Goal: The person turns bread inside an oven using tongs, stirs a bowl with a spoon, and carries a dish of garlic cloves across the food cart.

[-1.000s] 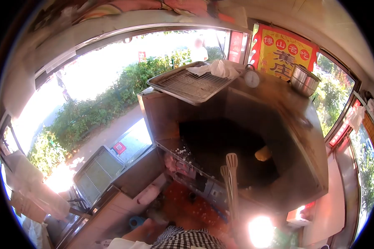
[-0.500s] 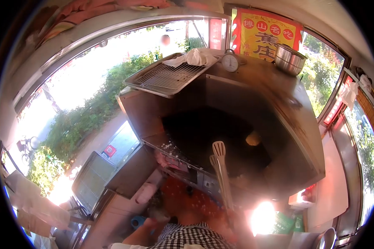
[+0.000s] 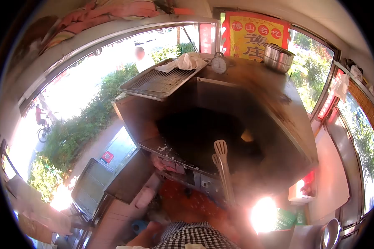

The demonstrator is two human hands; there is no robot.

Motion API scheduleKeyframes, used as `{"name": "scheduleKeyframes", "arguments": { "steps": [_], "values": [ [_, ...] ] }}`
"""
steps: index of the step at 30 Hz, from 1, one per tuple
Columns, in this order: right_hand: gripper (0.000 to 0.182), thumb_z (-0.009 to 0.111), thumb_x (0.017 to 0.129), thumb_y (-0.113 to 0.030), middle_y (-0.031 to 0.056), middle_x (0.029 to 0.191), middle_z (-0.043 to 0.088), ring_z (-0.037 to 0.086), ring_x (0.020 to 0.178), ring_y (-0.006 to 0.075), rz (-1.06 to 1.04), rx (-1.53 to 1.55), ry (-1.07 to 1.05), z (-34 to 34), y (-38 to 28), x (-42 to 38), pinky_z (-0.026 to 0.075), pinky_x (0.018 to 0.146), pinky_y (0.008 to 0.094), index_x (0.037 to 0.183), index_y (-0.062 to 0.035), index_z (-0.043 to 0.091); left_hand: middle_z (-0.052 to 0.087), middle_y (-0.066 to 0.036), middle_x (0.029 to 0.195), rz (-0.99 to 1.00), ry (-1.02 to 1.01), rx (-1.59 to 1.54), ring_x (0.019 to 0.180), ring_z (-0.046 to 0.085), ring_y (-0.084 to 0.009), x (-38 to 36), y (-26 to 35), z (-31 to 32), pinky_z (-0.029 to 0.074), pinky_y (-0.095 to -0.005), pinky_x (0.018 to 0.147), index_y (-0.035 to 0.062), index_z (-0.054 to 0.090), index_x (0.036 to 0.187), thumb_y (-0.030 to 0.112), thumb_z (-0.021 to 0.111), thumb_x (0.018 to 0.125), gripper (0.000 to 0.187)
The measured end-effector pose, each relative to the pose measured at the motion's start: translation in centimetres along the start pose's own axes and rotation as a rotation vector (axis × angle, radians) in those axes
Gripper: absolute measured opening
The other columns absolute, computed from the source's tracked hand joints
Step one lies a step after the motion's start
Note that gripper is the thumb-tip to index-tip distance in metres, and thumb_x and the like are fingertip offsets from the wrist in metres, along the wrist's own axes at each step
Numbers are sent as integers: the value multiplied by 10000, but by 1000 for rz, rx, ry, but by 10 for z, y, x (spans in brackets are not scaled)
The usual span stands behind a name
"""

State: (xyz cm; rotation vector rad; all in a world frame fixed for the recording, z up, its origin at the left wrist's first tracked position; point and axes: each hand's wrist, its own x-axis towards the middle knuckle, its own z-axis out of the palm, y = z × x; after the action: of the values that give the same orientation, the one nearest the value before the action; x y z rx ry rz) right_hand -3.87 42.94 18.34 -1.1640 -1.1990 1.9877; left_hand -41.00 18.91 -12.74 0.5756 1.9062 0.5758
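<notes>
Long metal tongs (image 3: 223, 172) with slotted ends point upward in front of the dark oven opening. My right hand (image 3: 233, 216), hazy in the glare, is closed around their lower end at the bottom of the view. Inside the dark chamber (image 3: 195, 128) a small pale, round piece of food (image 3: 247, 135) shows on the right side. My left hand (image 3: 151, 229) hangs low beside the checked apron (image 3: 195, 232), near a blue round object (image 3: 139, 226). Its fingers are too blurred to make out.
A wire rack tray (image 3: 160, 83) with a white cloth (image 3: 187, 62), a round dial gauge (image 3: 218, 65) and a steel pot (image 3: 277, 58) stand atop the oven. A glass-topped case (image 3: 93, 186) is at left. Bright glare (image 3: 264, 215) sits lower right.
The whole view has shifted slightly left. My left hand has dropped lower toward the apron. The tongs stay almost in the same place. A cyclist now shows outside at the left.
</notes>
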Motion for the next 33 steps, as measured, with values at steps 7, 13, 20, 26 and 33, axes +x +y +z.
{"name": "scheduleKeyframes", "arguments": {
  "steps": [7,13,20,26,33],
  "values": [
    [350,553,908,-279,77,631,542,498,459,147,-69,116,49,22,2,-20,389,398,256,1093,18,533,672,-71,844,343,-54,543,755,649,-248,65,-36,-20,503,-374,667,129,695,844,366,544,819,282],
    [332,542,903,-262,80,631,540,496,447,157,-89,122,50,47,38,-7,390,388,265,1082,18,533,643,-66,839,403,-75,407,744,618,-230,-44,65,-68,488,-358,668,101,677,844,278,588,806,202],
    [319,547,894,-253,71,662,551,499,456,141,76,82,143,118,25,-26,394,394,252,1076,8,542,614,-65,665,246,21,533,601,614,-230,30,-101,-72,478,-382,533,100,647,727,254,622,806,175],
    [352,549,902,-278,68,674,557,504,465,136,55,28,73,149,54,-33,394,405,242,1099,13,528,671,-95,804,468,-92,1005,732,660,-267,15,-191,-88,514,-386,594,119,683,784,256,566,818,183],
    [391,542,918,-297,73,683,562,512,488,137,48,48,54,185,68,-40,399,427,233,1147,15,487,695,-85,849,494,-219,1250,801,680,-237,-38,-153,-122,532,-383,614,144,705,757,216,578,775,147]
  ]
}}
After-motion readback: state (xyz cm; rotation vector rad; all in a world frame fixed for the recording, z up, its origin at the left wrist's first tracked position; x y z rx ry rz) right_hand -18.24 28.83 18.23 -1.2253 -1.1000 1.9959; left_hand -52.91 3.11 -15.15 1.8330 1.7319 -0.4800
